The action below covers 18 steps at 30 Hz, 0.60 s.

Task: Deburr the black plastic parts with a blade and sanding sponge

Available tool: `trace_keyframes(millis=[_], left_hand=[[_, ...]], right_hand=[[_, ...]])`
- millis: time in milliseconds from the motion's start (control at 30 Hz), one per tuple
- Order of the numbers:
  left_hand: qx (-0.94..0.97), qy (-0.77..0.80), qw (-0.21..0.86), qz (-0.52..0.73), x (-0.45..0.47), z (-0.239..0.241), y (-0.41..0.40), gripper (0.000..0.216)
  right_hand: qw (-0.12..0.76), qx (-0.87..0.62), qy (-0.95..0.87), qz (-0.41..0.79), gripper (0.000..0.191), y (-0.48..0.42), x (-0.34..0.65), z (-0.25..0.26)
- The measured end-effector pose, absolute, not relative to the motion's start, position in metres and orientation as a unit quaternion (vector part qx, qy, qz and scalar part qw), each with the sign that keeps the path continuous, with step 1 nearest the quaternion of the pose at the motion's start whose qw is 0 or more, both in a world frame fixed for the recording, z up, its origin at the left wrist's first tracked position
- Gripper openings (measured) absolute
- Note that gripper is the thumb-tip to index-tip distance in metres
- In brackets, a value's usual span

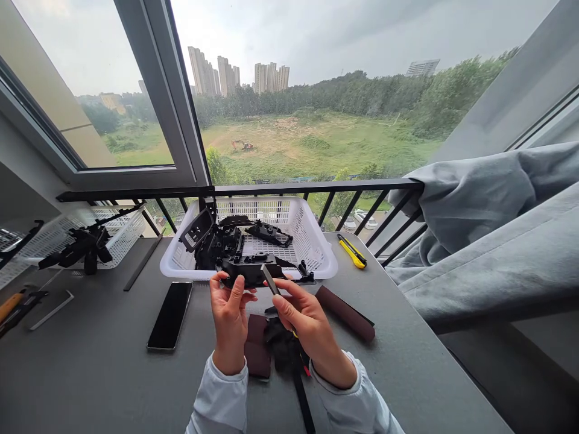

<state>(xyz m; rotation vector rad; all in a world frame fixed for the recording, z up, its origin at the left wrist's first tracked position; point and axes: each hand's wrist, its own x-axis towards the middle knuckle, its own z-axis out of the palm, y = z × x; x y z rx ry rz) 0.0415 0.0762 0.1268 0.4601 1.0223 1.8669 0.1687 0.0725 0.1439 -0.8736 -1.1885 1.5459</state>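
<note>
My left hand (230, 319) is closed on the near end of a long black plastic part (251, 269), thumb in front and fingers behind. The part is held level before the near rim of a white plastic basket (329, 265). In my right hand (307, 322) is a flat grey file (270, 280), gripped between thumb and fingers. Its tip points up and left, close to the black part; whether it touches I cannot tell. A bit of yellow shows by the palm. Several other black plastic parts (217, 247) lie in the basket.
Below my hands lie a dark crumpled bundle (283, 346) and a brown strip (257, 349). A brown roll (346, 313) and yellow utility knife (353, 251) are at right. A phone (169, 316), metal strip (142, 263), hex key (52, 310) and second basket (124, 241) stand left.
</note>
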Motion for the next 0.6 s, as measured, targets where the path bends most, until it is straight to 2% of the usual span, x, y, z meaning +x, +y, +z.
trace_keyframes(millis=[133, 333, 600], left_hand=[[0.182, 0.418, 0.458, 0.763, 0.0416, 0.1255, 0.0768, 0.059], [0.173, 0.404, 0.452, 0.776, 0.0421, 0.1263, 0.0763, 0.046], [0.197, 0.371, 0.462, 0.781, 0.0449, 0.1244, 0.0742, 0.045]], right_hand=[[0.471, -0.354, -0.508, 0.628, 0.042, 0.0730, 0.1675, 0.1432], [0.476, -0.365, -0.501, 0.624, 0.042, 0.0742, 0.1688, 0.1436], [0.473, -0.389, -0.500, 0.613, 0.042, 0.0750, 0.1738, 0.1465]])
